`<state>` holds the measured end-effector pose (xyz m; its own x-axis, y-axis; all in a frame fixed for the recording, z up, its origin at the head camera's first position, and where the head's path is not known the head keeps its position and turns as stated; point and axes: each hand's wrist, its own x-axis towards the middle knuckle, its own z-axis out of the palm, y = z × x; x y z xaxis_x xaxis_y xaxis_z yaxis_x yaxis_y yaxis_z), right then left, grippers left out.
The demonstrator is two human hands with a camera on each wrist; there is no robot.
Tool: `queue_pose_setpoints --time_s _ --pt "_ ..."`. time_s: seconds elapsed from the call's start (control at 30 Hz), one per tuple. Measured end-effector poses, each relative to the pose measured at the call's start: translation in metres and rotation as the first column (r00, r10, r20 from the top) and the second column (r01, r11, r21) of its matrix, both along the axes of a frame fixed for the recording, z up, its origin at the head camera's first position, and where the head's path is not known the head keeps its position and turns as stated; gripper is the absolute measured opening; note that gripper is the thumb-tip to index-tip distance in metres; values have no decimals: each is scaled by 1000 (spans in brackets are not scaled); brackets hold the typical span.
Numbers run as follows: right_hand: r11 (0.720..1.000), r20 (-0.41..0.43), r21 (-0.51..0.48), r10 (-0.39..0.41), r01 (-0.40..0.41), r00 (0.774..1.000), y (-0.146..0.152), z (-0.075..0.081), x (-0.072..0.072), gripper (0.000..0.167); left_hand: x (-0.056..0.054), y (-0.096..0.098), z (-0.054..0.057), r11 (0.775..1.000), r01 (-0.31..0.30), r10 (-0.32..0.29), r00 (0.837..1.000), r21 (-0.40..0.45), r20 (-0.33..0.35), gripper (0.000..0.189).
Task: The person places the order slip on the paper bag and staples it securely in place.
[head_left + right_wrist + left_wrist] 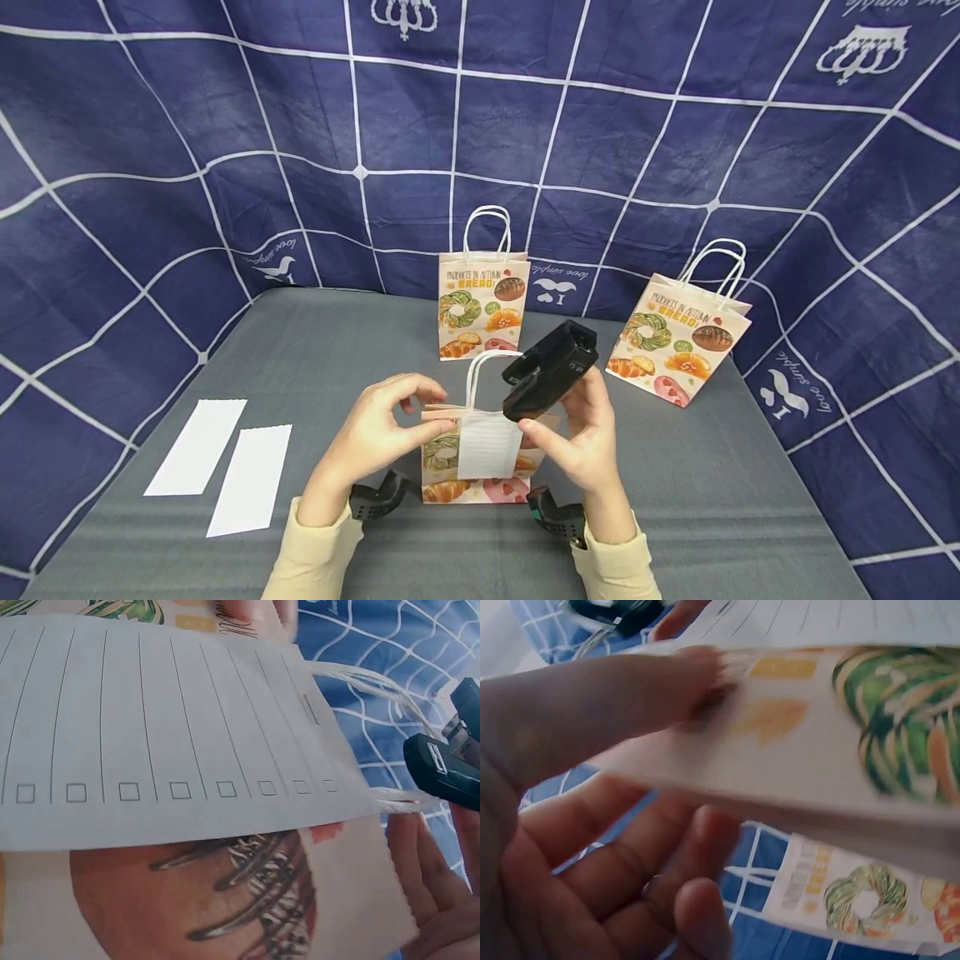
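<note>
A paper bag (442,490) printed with breads stands in front of me, its white handles up. Over its front hangs a lined white paper slip (486,450); the right wrist view shows small checkboxes on it and a staple (311,709) near its top edge. My left hand (378,429) holds the bag's upper left edge, thumb on the front and fingers behind. A black stapler (551,371) is in my right hand (588,433), tilted above the bag's upper right. The right thumb tip is close to the slip's top right corner.
Behind stands a second bread-print bag (482,308), and a third bag (678,342) stands tilted at the back right. Two white paper slips (197,447) lie on the grey table (360,333) at the left. A blue checked cloth (405,117) hangs around the back and sides.
</note>
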<state>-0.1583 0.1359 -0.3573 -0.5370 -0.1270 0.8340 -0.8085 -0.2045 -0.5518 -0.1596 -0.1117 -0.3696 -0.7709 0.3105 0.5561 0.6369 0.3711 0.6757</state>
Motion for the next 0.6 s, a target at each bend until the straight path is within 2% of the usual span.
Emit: queue_pose_setpoints --time_s 0.1,0.17,0.33,0.47,0.6 --pt "1000 13 -2 -26 26 1000 1 0 1 61 1 -6 0 999 0 3 998 -54 55 16" --pt "999 20 -5 -37 37 999 2 0 2 60 1 -9 -1 998 15 -10 996 -58 85 12" --pt "999 47 -33 -16 17 999 6 2 3 59 0 -10 -1 999 19 -16 996 -37 93 4" --pt "999 70 -40 13 -11 997 11 4 3 61 -2 -10 -1 999 -41 43 997 -28 68 4" --pt "998 76 -30 58 -56 995 17 4 2 73 -5 -13 -5 994 -105 105 993 -2 47 5"
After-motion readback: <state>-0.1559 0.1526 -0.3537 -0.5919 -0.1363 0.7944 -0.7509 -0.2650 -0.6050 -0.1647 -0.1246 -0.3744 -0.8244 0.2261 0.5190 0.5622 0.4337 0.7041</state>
